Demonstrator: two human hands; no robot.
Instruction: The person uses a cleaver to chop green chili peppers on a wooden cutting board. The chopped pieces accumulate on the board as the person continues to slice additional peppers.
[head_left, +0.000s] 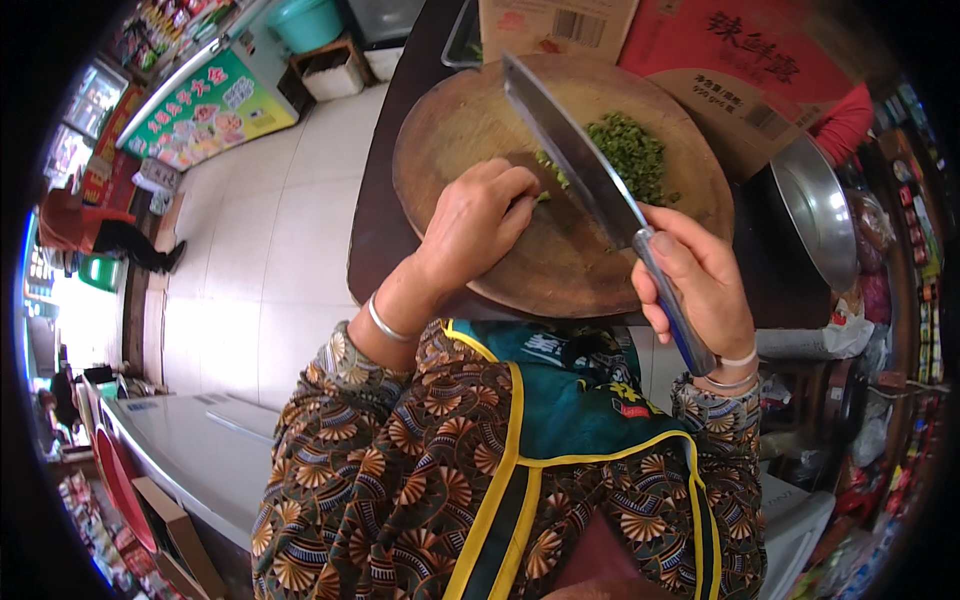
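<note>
My right hand (694, 274) grips the grey and blue handle of a kitchen cleaver (577, 154). Its broad blade slants across a round wooden chopping board (465, 127), edge-up from the far left towards my hand. On the board's left half, my left hand (480, 217) has its fingers curled together. A short green vegetable stalk (543, 197) pokes out at the fingertips; the rest of it is hidden by the hand. Right of the blade lies a heap of finely chopped greens (630, 157). A few loose green bits lie beside the blade's left side.
The board rests on a dark table (375, 225). Behind it stand a tan carton (559, 26) and a red carton (739, 67). A metal basin (814, 214) is at right, near a red sleeve (847, 124). A person (97, 229) is at far left, beyond the tiled floor.
</note>
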